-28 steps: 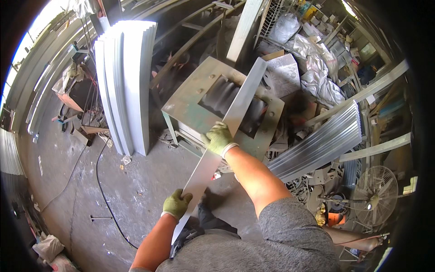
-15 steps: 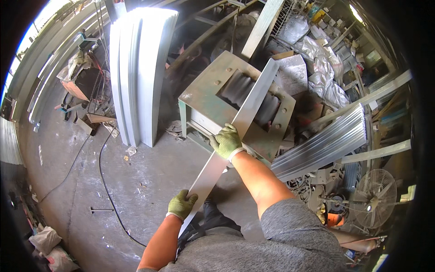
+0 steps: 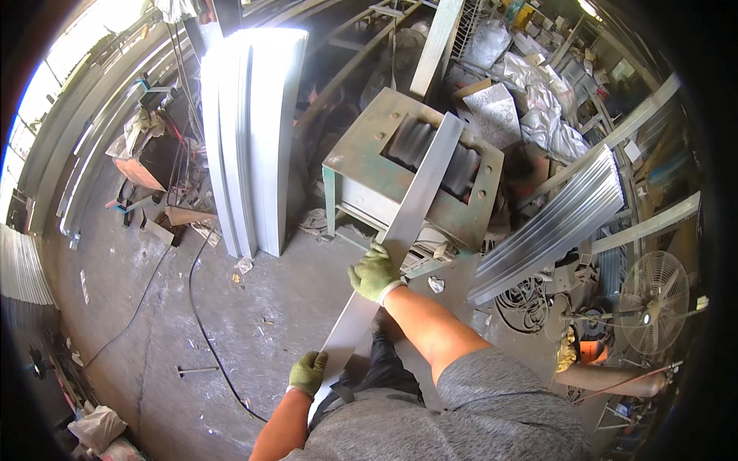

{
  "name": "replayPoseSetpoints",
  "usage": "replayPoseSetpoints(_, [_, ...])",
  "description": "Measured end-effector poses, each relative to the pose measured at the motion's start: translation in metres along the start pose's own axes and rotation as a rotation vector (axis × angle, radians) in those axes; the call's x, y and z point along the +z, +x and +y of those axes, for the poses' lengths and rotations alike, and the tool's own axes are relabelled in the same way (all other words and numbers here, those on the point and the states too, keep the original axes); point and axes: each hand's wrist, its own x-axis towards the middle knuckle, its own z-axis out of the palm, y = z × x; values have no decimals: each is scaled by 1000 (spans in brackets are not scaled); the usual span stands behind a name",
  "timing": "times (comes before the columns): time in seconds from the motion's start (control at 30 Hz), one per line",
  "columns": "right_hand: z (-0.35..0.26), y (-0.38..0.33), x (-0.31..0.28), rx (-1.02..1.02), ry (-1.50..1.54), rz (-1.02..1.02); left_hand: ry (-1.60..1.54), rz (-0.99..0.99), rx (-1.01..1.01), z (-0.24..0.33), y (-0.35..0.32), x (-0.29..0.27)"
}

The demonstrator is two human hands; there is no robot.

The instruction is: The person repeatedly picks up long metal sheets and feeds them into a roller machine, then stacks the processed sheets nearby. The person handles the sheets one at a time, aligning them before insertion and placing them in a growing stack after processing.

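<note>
L hand (image 3: 307,372) grips strip (image 3: 407,223) near end | R hand (image 3: 375,273) clamps it mid-length | strip's far end lies over rollers (image 3: 430,154) of green machine (image 3: 361,165) | feed looks just begun, most of strip not yet in | fan (image 3: 652,292) to the right

We record no screens, signs or legible labels. At the lower left edge, a pale sack (image 3: 96,426) lies slumped on the concrete floor (image 3: 231,338). At the upper right, silvery plastic-wrapped bundles (image 3: 538,100) are heaped together, and beyond them small box-like packages (image 3: 615,73), pale and yellowish, sit too blurred to detail.
</note>
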Motion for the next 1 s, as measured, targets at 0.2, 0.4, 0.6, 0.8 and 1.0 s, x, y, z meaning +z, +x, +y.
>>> replayPoseSetpoints(0.2, [-30,-9,8,5,-14,-73,-56,17,-4,-38,-14,-3])
replayPoseSetpoints(0.4, [-52,-24,10,34,-39,-152,-89,-37,-61,-61,-27,-2])
replayPoseSetpoints(0.6, [-67,-39,15,41,-50,-178,-96,-50,-65,-73,-43,-5])
replayPoseSetpoints(0.8, [-93,-56,20,29,-2,-177,-107,-22,-66,-82,-71,-16])
replayPoseSetpoints(1.0, [-140,-76,20,-6,134,-183,-124,14,-69,-116,-115,-35])
